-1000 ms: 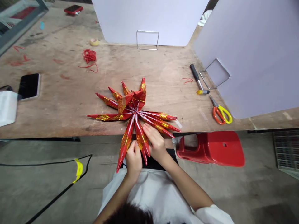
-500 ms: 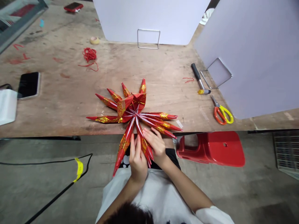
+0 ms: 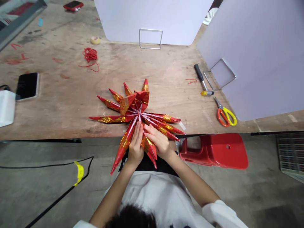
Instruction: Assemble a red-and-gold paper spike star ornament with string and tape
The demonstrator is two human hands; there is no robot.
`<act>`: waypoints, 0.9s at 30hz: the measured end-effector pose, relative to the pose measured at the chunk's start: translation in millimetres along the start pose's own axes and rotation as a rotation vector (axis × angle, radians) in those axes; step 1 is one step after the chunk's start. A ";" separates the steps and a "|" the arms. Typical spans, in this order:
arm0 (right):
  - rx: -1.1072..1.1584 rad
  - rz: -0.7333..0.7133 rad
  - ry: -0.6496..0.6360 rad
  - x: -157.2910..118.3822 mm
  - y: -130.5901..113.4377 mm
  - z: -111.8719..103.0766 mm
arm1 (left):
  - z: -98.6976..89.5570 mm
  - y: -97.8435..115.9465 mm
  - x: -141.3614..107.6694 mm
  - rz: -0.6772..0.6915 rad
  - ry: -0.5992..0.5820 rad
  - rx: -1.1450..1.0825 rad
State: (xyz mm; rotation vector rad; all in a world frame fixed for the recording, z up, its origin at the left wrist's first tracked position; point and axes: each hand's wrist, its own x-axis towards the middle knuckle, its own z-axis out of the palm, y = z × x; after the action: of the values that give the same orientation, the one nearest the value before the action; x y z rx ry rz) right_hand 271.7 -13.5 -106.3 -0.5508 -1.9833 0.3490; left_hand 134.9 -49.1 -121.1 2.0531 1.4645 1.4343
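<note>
A folded red-and-gold paper ornament (image 3: 125,118), with long pointed arms fanned out around a pleated centre, rests on the table's near edge. Several of its arms stick out past the edge toward my body. My left hand (image 3: 137,142) lies along the left side of one near arm, fingers straight and together, the tips close to the centre. From the right, my right hand (image 3: 160,141) has its fingers over the same part, so the paper is squeezed between both hands. My thumbs are mostly hidden. Two folded flaps stand up on the ornament's far side.
On the wooden table (image 3: 59,107) are red string (image 3: 90,54), a tape roll (image 3: 95,40), a phone (image 3: 28,86), a hammer (image 3: 200,76) and scissors (image 3: 224,114). White panels (image 3: 154,19) stand behind and at right. A red stool (image 3: 225,150) is below.
My left hand has moved up toward the ornament's centre, its fingers now flatter against the paper. My right hand has shifted slightly up, and the near arms have tilted a little.
</note>
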 end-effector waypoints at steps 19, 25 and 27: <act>-0.159 -0.065 -0.375 -13.1 4.0 -10.5 | -43.8 -33.9 -0.7 0.304 -0.279 0.315; -0.053 -0.162 -0.443 -12.3 8.4 -24.9 | -64.5 -37.2 3.9 0.334 -0.399 0.096; -0.038 -0.165 -0.487 -8.7 8.0 -30.5 | -65.8 -39.6 6.0 0.367 -0.398 0.066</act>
State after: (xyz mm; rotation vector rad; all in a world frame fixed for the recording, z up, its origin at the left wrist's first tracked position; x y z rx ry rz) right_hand 304.2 -10.9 -102.8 -0.3410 -2.4906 0.3674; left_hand 58.5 -46.8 -111.6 2.5624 1.0270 1.0039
